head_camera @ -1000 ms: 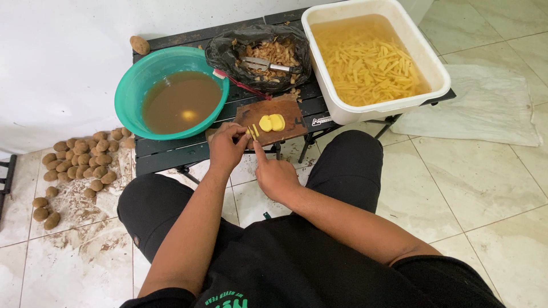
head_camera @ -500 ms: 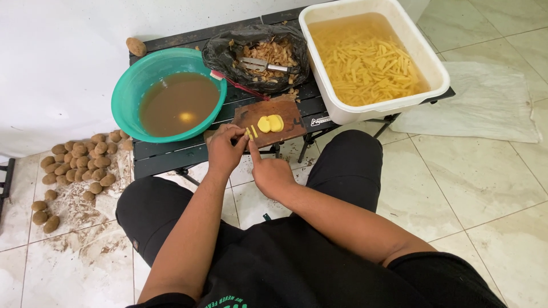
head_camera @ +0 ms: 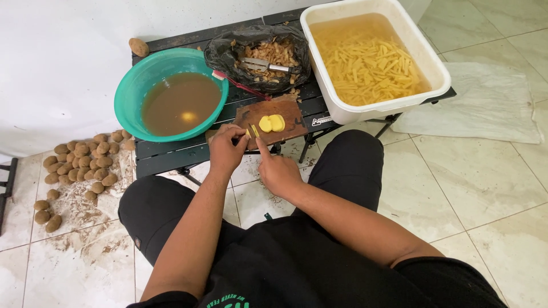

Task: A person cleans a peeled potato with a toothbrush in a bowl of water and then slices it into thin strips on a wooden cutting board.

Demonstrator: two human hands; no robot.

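The left hand point(head_camera: 226, 149) pinches the potato strips point(head_camera: 252, 132) steady on the cutting board point(head_camera: 285, 108), while the right hand point(head_camera: 278, 171), loosely curled and empty, extends its forefinger against them.

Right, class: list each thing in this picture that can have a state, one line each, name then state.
Green bowl: filled with brown water.
White tub: filled with water and potato sticks.
Black bag: open, holding peelings.
Peeler: lying on the peelings.
Cutting board: flat, carrying potato slices.
Left hand: fingers at the board's edge.
Right hand: forefinger pointing at the board.
Potatoes: unpeeled, piled on floor.
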